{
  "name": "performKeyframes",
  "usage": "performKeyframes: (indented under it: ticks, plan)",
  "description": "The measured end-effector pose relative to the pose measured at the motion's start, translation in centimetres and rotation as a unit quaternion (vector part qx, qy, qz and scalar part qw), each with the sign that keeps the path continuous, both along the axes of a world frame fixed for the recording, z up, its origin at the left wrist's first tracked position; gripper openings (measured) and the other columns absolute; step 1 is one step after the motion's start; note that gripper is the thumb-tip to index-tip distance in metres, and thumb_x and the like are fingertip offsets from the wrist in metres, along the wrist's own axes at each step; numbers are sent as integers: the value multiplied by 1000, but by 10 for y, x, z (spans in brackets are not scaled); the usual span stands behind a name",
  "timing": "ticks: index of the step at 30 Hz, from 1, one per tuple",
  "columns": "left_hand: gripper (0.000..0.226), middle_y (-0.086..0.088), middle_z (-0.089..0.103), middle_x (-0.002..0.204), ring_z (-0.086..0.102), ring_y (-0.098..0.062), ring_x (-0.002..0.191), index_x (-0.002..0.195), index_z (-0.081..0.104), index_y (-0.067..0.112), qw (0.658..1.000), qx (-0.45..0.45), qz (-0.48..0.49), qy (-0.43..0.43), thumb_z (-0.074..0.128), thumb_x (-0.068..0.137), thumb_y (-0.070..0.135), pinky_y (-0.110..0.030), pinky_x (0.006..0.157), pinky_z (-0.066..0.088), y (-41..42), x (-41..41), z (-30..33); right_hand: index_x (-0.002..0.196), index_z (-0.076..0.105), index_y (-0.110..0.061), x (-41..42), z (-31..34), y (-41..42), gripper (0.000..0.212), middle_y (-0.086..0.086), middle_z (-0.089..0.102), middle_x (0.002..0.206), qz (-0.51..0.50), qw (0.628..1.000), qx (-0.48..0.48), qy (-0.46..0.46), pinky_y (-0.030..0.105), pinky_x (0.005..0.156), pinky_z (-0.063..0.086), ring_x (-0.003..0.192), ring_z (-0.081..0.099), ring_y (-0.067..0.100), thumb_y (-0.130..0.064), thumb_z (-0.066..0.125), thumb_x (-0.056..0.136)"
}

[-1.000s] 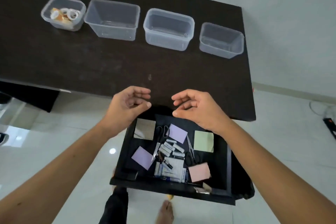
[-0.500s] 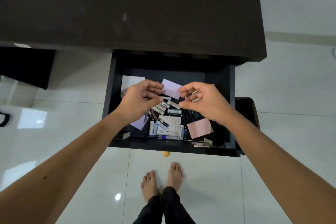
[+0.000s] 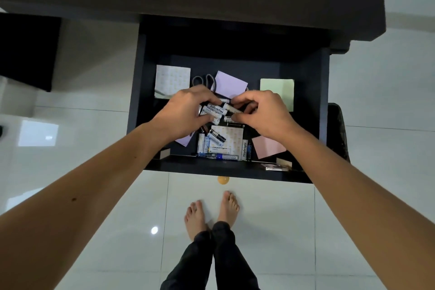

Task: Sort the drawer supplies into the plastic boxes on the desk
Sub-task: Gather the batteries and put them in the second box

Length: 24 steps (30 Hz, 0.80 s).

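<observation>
1. Since half a second ago, both your hands have dropped into the drawer (image 3: 315, 110) onto the batteries (image 3: 215, 110).
2. Your left hand (image 3: 186, 110) curls around several batteries; your right hand (image 3: 261, 113) pinches others beside it.
3. More batteries (image 3: 216, 136) lie against the near edge.
4. Purple note (image 3: 229, 83) and scissors (image 3: 203, 80) lie beyond, with bare floor behind.

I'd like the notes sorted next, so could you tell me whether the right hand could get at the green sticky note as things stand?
Probably yes: the green sticky note lies uncovered just beyond the right hand, but that hand is gripping batteries and would need to free itself first.
</observation>
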<state>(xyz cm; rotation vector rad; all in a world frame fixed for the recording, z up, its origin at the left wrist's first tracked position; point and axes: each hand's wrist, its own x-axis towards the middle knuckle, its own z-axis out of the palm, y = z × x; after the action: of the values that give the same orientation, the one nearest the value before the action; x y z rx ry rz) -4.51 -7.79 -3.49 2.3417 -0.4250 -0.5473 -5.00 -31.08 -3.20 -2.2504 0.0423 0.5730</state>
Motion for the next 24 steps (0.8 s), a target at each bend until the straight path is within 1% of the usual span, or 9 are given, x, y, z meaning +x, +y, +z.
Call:
performKeyframes:
  ticks: [1,2,4,6,10,14,18,21,24]
  plan:
    - [39,5,63,127,55,26,76,127,73,20,1000,3,-9,-6,82,90,14,-3,75,34,1,1,0,119,79,-25,1,0,1,41,-13,76,98,3,1000,-9,-5,7,64,44,70,62,-1,-18,91,80]
    - [40,6,61,127,54,23,77,130,72,20,1000,10,-18,-12,81,91,17,-6,78,33,1,1,-1,119,79,-25,2,1,1,42,-14,75,97,11,1000,-20,-12,7,65,44,70,61,-1,-19,91,80]
    - [44,7,58,127,52,4,75,136,69,22,998,39,-37,-29,79,93,23,-14,85,36,1,3,-2,121,79,-23,4,3,3,42,-12,70,98,42,998,-44,-29,14,72,46,75,61,2,-22,91,81]
    - [49,3,56,128,46,-7,81,142,65,22,995,67,-60,-46,78,94,25,-22,90,40,2,5,-4,120,79,-21,5,4,6,40,-9,63,98,77,994,-72,-42,22,78,48,81,60,10,-24,90,82]
    - [52,-2,54,129,49,-17,85,143,64,21,990,93,-90,-59,79,94,24,-37,93,52,2,4,-4,112,80,-18,4,4,8,29,-8,57,103,110,988,-99,-48,26,80,46,89,56,10,-25,88,85]
    - [46,-3,53,130,53,-18,89,137,66,20,987,106,-95,-70,78,94,29,-38,90,53,1,5,-3,107,76,-18,0,6,7,22,-6,63,104,121,984,-111,-64,28,85,46,96,56,13,-24,85,88]
    - [40,-1,56,132,64,-25,98,130,69,17,984,107,-108,-89,78,93,29,-36,87,51,2,6,-3,115,75,-21,-4,7,8,28,-4,68,107,148,980,-125,-50,38,96,51,108,59,19,-24,84,88]
    - [35,3,62,131,66,-24,106,128,69,20,982,104,-124,-100,76,95,28,-39,89,52,1,6,-4,127,73,-19,-5,4,8,34,1,68,124,179,972,-143,-51,34,103,45,121,58,22,-25,79,93]
    - [40,-2,62,130,67,-28,109,133,67,17,976,115,-135,-126,75,95,27,-43,90,54,-1,6,-7,128,72,-17,-4,3,7,32,2,66,126,183,971,-144,-52,31,100,42,121,58,22,-23,75,96]
